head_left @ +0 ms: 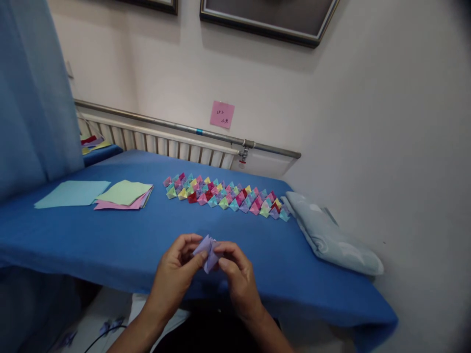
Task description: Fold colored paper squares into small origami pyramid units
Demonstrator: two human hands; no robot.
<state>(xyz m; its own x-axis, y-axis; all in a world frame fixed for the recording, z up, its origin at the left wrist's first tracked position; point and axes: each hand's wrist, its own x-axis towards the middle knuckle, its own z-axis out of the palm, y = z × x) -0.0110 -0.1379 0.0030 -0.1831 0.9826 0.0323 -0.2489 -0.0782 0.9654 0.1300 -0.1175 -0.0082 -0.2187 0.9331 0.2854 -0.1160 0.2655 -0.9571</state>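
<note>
A small lilac folded paper piece [208, 251] is pinched between my two hands above the near edge of the blue-covered table [121, 240]. My left hand [175, 274] grips its left side with thumb and fingers. From the right, my right hand [238, 279] holds the other side. Farther back on the table lie several rows of finished folded paper shapes [226, 196] in pink, green, yellow, red and lilac.
A stack of flat paper sheets [124, 194], green over pink, and a pale blue sheet [73, 193] lie at the left. A light blue folded cloth [331, 235] rests at the right by the wall. A radiator [162, 142] and pipe run behind; a blue curtain [33, 98] hangs left.
</note>
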